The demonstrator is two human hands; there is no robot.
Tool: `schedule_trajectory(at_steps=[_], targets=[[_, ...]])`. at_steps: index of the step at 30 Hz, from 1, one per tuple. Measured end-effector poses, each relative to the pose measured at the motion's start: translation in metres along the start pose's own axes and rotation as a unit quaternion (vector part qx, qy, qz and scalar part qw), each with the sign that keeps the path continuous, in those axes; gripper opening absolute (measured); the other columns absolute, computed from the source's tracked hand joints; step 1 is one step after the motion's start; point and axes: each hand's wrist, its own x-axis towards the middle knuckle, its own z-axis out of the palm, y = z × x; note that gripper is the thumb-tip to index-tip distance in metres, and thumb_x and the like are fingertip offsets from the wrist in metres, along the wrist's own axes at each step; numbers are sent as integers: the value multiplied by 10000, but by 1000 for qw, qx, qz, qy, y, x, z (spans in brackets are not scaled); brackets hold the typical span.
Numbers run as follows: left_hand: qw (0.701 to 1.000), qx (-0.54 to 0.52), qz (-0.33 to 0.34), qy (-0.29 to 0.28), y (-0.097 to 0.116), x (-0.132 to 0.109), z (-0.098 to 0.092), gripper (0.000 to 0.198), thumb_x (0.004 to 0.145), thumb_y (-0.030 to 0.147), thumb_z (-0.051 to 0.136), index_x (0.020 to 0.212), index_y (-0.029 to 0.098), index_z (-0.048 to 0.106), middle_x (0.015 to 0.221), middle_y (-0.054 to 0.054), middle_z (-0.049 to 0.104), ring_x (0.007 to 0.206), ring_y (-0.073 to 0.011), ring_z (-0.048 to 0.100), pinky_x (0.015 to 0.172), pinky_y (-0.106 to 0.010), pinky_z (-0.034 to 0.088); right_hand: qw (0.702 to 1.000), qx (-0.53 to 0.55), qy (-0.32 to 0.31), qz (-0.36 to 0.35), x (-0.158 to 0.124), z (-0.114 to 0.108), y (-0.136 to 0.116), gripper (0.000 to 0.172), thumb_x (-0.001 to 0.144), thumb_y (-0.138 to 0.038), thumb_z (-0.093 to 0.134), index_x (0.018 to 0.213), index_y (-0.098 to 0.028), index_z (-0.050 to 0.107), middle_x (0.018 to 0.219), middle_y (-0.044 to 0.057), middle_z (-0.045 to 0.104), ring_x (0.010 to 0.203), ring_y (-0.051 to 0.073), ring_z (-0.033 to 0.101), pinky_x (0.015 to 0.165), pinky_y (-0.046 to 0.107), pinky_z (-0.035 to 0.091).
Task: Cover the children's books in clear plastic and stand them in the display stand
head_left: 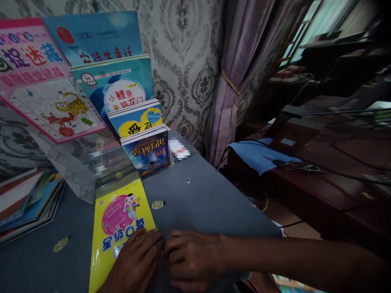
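A yellow children's book point(122, 221) lies flat on the dark blue tablecloth point(207, 199) near the front edge. My left hand point(137, 260) rests on the book's lower right part, fingers curled down onto the cover. My right hand point(192, 258) lies beside it on the cloth just right of the book, fingers bent and touching the left hand's fingertips. Neither hand visibly lifts anything.
A clear tiered stand point(82, 167) holds several children's books point(122, 89) upright against the patterned wall. A stack of books point(27, 203) lies at the left. A purple curtain point(232, 77) hangs right of the table. A dark wooden desk point(320, 171) with a blue cloth point(259, 154) and cables stands to the right.
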Motion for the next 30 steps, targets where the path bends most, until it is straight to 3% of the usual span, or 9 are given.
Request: schedule_trajectory(at_steps=[6, 17, 24, 30], targets=[[1000, 20, -7, 2, -6, 3, 2, 258, 943, 117, 454, 1088, 179, 658, 1097, -59, 778, 1041, -138, 728, 1053, -283, 521, 999, 0, 37, -21, 5, 6, 6, 348, 882, -307, 645, 563, -230, 531, 562, -45, 612, 633, 125, 563, 758, 264, 479], [997, 54, 7, -49, -3, -4, -1, 355, 906, 115, 474, 1212, 144, 650, 1221, -78, 741, 1165, -151, 680, 1161, -302, 423, 1000, 8, 21, 6, 3, 10, 6, 341, 877, -296, 639, 564, -242, 518, 591, -48, 632, 640, 121, 580, 770, 266, 507], [991, 76, -29, -110, -12, -18, 5, 463, 964, 228, 513, 1422, 163, 525, 1459, -105, 579, 1317, -203, 582, 1141, -423, 456, 999, 22, 28, 2, 2, 8, 4, 297, 903, -256, 607, 610, -220, 572, 638, -23, 669, 677, 129, 621, 774, 278, 502], [991, 68, -62, -99, -13, -17, 9, 529, 977, 220, 485, 1502, 179, 434, 1480, -108, 559, 1350, -208, 551, 1165, -450, 421, 1000, 24, 6, 6, 1, 9, 3, 282, 927, -276, 599, 652, -218, 591, 698, -6, 698, 743, 135, 652, 778, 282, 507]])
